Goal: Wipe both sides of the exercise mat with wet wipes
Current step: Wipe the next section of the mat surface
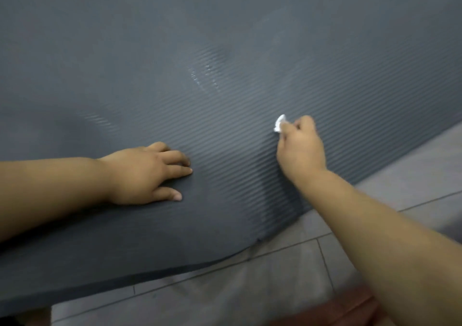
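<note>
A dark grey ribbed exercise mat (225,50) fills most of the view, lying flat on the floor. My left hand (147,175) rests palm down on the mat near its front edge, fingers spread. My right hand (300,145) is closed around a small white wet wipe (278,123), which pokes out at the fingertips and touches the mat. A few shiny damp streaks (202,78) show on the mat beyond the hands.
Grey floor tiles (275,275) lie along the mat's front and right edges. A reddish-brown object (350,310) shows at the bottom right, partly hidden by my right forearm.
</note>
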A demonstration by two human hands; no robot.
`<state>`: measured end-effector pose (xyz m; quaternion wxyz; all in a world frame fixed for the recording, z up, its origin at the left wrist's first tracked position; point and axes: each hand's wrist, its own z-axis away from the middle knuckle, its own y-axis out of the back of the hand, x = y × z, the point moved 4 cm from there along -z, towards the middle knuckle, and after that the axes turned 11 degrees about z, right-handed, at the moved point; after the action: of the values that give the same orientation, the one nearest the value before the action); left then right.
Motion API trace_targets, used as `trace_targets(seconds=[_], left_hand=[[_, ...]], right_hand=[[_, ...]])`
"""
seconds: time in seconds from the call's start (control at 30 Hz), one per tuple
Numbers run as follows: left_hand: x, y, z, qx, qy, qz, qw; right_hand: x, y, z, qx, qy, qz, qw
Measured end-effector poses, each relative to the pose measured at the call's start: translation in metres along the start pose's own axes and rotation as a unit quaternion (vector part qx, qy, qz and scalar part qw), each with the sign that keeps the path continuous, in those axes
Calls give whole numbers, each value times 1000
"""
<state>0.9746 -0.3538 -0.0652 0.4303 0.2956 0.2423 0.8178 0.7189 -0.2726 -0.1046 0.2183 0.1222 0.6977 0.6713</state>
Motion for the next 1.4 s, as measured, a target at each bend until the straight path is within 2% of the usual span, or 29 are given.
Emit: trace_targets(seconds=[0.07,0.13,0.17,0.2,0.27,0.33,0.4,0.43,0.47,0.53,0.6,0.63,0.67,0.7,0.73,0.77,0.83,0.9,0.93,0.97,1.03,1.07,1.1,1.13,1.17,1.23,1.3,1.37,1.4], left_hand=[[-3,0,1,49,-9,14,999],[-7,0,1,102,-3,13,995],[-9,0,0,121,13,13,993],[-13,-1,-1,138,29,17,990],[-20,1,-4,154,72,34,985],[-27,-1,-5,130,120,52,983],[-28,-6,-8,100,137,58,984],[-28,-9,-9,96,136,52,985],[-28,-10,-10,99,135,47,985],[-29,-12,-10,107,133,43,984],[-30,-12,-10,110,131,35,985],[-31,-12,-10,113,130,35,985],[-32,-12,-9,121,129,43,983],[-34,-11,-8,134,125,54,982],[-37,-9,-7,155,120,62,979],[-41,-5,-7,182,114,68,974],[-50,5,-8,235,93,63,965],[-61,8,-11,259,108,51,959],[-67,6,-14,271,121,52,954],[-70,5,-16,270,139,60,951],[-72,-1,-18,268,176,74,944],[-73,-5,-18,253,185,86,946],[-73,-7,-18,246,188,93,946],[-73,-6,-18,248,187,90,946],[-72,-5,-18,250,187,87,946],[-76,-7,-18,246,187,84,947],[-80,-4,-16,268,173,76,945],[-83,0,-15,277,155,72,946],[-84,2,-15,279,151,68,946]], right_hand=[[-47,-3,36,6,168,-67,984],[-79,-6,69,-111,346,-85,928],[-80,-7,70,-116,404,-71,905],[-74,-4,60,-85,428,-29,899],[-43,-4,15,-60,332,2,941],[-5,-3,-35,-35,158,41,986],[11,-2,-56,17,10,0,1000],[4,-5,-52,32,-18,-20,999],[-12,-9,-42,36,-2,-32,999],[-53,-13,-7,31,136,-73,987],[-91,-11,39,-50,343,-93,933],[-96,-12,49,-101,408,-70,905],[-94,-9,44,-105,436,-52,892],[-85,-8,29,-58,444,-9,894],[-70,-12,5,-37,415,36,908],[-53,-12,-24,-28,345,57,936],[-22,-6,-76,11,146,75,986],[-19,-7,-92,15,22,64,998],[-29,-12,-88,11,22,53,998],[-46,-17,-76,5,57,29,998],[-90,-19,-33,-14,216,-33,976],[-110,-18,-7,-58,308,-41,949],[-126,-15,17,-90,410,-45,906],[-130,-13,25,-112,472,-33,874],[-124,-13,16,-102,494,-30,863],[-100,-15,-34,-47,446,14,894],[-69,-5,-101,57,292,59,953],[-45,-4,-144,39,121,84,988],[-45,-8,-147,17,68,84,994]])
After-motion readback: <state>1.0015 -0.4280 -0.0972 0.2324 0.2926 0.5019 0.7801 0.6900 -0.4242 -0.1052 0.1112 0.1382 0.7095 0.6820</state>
